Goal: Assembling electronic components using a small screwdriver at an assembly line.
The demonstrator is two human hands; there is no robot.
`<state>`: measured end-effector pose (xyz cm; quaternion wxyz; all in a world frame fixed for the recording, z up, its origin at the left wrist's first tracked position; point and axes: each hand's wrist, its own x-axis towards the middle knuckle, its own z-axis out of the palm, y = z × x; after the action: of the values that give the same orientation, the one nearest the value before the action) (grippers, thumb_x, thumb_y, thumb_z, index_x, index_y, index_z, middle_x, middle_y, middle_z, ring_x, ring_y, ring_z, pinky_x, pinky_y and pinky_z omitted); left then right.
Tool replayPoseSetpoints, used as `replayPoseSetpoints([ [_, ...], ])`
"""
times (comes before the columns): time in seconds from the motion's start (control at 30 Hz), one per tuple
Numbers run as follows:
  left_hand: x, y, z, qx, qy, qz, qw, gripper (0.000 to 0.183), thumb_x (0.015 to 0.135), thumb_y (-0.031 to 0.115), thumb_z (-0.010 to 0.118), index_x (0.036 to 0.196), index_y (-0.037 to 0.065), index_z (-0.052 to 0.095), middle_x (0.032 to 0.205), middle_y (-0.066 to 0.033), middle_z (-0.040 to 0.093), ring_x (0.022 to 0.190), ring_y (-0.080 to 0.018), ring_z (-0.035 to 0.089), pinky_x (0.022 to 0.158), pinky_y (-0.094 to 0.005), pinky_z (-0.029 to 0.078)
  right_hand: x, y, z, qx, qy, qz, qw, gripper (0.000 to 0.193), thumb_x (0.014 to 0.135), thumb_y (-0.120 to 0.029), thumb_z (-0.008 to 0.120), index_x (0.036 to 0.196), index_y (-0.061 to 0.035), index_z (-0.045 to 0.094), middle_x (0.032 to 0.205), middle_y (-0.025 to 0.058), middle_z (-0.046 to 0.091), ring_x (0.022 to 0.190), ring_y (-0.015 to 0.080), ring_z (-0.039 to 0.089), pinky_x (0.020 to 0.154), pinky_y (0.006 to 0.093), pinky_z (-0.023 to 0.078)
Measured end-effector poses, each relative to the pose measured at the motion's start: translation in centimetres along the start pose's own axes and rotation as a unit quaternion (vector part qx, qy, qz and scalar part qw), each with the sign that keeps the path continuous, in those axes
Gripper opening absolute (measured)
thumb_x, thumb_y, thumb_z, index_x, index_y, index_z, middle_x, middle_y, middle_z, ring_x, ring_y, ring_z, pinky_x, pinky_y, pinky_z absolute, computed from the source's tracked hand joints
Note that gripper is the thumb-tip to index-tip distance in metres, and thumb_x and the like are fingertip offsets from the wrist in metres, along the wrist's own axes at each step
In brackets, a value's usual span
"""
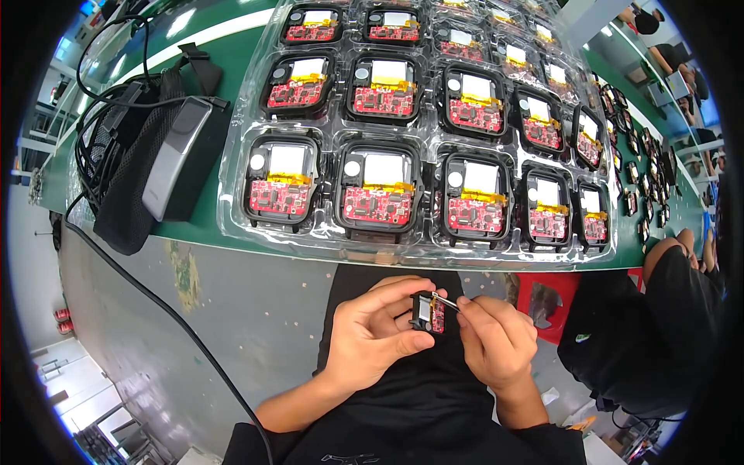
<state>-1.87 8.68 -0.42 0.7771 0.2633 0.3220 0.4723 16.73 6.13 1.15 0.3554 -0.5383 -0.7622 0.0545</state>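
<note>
Over the lap, short of the bench edge: small black-framed unit (424,311) held up in the left hand (364,333). Red board and yellow strip show on its right side, a pale panel on its left. Left fingers (397,290) clamped on it, thumb along the lower edge, forefinger at the upper. Right hand (502,345) just beside; thumb and forefinger pinched on a slim metal tool (448,301), tip at the unit's upper edge. Whether the tip touches, cannot tell.

Below and behind the hands: dark clothing (418,403), grey floor (248,310). Black cable (182,325) runs down at left from the bench.

Beyond: green bench (203,232). On it a clear plastic tray (329,246) with moulded pockets; nearest row carries five black housings (377,186), each with a red board, yellow strip and white panel. More rows behind.

Left of the tray: grey-and-black box (180,159) beside a black mesh pouch (124,217) and coiled cables (93,147).

Right, past the tray: many small dark pieces (647,174) spread along the bench. A seated co-worker (643,349) in dark clothing, near a red stool (535,298).
</note>
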Motion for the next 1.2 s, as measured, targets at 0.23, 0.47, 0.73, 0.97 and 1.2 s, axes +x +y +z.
replayPoseSetpoints([
  [0.23,-0.1,0.0,-0.3,0.01,-0.004,0.006,1.0,0.065,0.078,0.018,0.088,0.129,-0.01,0.059,0.128,-0.0175,0.059,0.119,-0.034,0.063,0.104,-0.0432,0.051,0.3,0.4,-0.3,0.083,-0.017,0.049,0.995,0.026,0.074,0.002,0.078,0.099,-0.002,0.073,0.084,0.0085,0.07,0.059,0.0196,0.065,0.051,0.0299,0.05],
  [0.47,-0.3,-0.1,-0.3,0.04,-0.01,0.004,0.999,0.066,0.078,0.02,0.089,0.128,-0.011,0.06,0.131,-0.018,0.056,0.117,-0.0327,0.064,0.102,-0.042,0.052,0.0,0.7,-0.4,0.102,-0.029,0.058,0.993,0.023,0.075,0.001,0.078,0.097,-0.0023,0.073,0.084,0.0086,0.07,0.059,0.0202,0.066,0.051,0.0295,0.049],
  [0.73,-0.2,-0.6,-1.0,0.032,-0.072,0.009,0.997,0.058,0.082,-0.006,0.079,0.135,-0.006,0.057,0.139,-0.0119,0.051,0.124,-0.0206,0.056,0.105,-0.0369,0.05,-0.2,0.5,-0.6,0.105,-0.032,0.078,0.991,0.023,0.074,0.003,0.077,0.096,-0.0017,0.073,0.084,0.01,0.07,0.061,0.0212,0.067,0.052,0.0299,0.05],
  [0.97,-0.5,-1.2,-1.0,0.004,-0.053,0.014,0.998,0.06,0.082,-0.005,0.079,0.137,-0.005,0.056,0.14,-0.0125,0.05,0.124,-0.0213,0.055,0.106,-0.038,0.05,-0.6,0.4,0.3,0.06,-0.01,0.034,0.998,0.025,0.073,0.003,0.077,0.097,-0.0024,0.073,0.086,0.0099,0.07,0.061,0.0211,0.066,0.051,0.0298,0.051],
  [1.2,-0.3,-0.7,-0.5,0.052,-0.023,0.023,0.998,0.065,0.079,0.017,0.087,0.132,-0.007,0.06,0.136,-0.0203,0.053,0.12,-0.0344,0.062,0.103,-0.0435,0.052,-0.6,0.6,-0.2,0.079,0.002,0.037,0.996,0.027,0.072,0.003,0.077,0.098,-0.001,0.072,0.084,0.0098,0.069,0.061,0.0202,0.066,0.051,0.0303,0.052],
])
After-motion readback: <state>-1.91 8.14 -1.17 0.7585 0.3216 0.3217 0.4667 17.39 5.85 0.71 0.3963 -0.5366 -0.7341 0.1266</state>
